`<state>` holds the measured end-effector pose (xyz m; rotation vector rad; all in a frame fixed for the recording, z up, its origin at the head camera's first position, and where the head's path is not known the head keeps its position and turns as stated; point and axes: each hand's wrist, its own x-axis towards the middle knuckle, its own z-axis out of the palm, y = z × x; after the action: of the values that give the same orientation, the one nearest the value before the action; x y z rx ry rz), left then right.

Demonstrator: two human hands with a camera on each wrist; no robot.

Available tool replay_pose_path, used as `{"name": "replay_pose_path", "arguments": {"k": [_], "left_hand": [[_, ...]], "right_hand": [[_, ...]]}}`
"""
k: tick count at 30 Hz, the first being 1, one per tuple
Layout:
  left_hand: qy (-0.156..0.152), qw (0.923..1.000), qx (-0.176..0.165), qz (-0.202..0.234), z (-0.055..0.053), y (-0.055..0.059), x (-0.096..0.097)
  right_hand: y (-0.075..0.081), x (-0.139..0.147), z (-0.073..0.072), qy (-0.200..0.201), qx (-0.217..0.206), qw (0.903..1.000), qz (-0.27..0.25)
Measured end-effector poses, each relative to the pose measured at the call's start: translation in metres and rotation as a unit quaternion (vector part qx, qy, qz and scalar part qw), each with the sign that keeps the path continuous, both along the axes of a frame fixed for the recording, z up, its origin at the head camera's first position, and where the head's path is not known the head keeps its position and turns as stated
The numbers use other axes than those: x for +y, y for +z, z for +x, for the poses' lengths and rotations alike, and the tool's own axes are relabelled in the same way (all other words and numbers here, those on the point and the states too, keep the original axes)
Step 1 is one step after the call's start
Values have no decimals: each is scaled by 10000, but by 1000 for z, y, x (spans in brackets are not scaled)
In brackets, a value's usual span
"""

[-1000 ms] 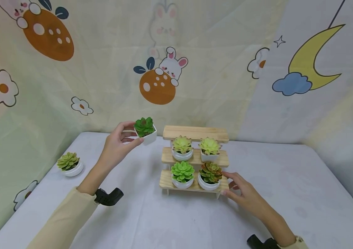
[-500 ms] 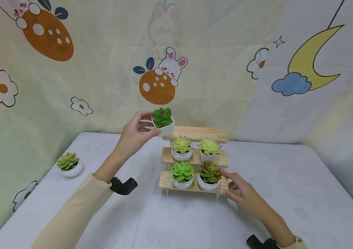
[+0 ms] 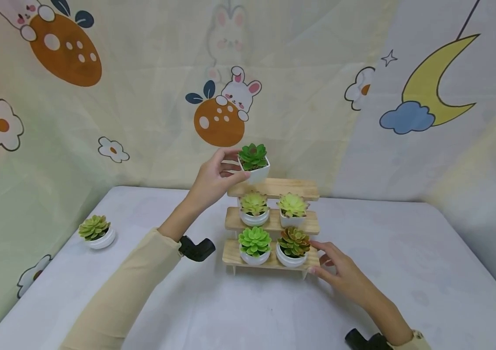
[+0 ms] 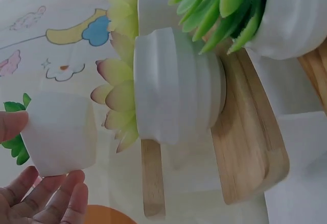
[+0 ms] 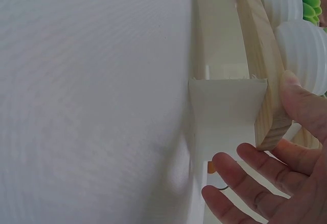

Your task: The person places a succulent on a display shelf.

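Note:
My left hand pinches a square white pot with a dark green succulent between thumb and fingers. That pot is raised over the left part of the top shelf of a three-tier wooden plant stand. On the middle tier are two pale yellow-green succulents. The bottom tier carries a bright green succulent and a reddish-green one. At the right end of the bottom shelf, my right hand grips the plank, thumb on its upper face and fingers around the end.
Another succulent in a round white pot stands on the left side of the white-covered table. Behind the stand hangs a printed fabric backdrop, close to the table's back edge.
My left hand has carried the square-potted succulent rightward and slightly up, from left of the stand to over its top shelf. The right hand keeps its place at the bottom shelf.

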<state>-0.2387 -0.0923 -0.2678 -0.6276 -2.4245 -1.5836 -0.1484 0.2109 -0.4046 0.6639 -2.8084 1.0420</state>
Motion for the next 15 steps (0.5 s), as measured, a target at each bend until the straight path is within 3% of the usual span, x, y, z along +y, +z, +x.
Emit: {"name": "replay_pose_path", "arguments": {"k": [15], "left_hand": [[-465,9986,-199,-181,-15,1,32]], "right_hand": [[0,1,-1,16,99,9999,-54]]}}
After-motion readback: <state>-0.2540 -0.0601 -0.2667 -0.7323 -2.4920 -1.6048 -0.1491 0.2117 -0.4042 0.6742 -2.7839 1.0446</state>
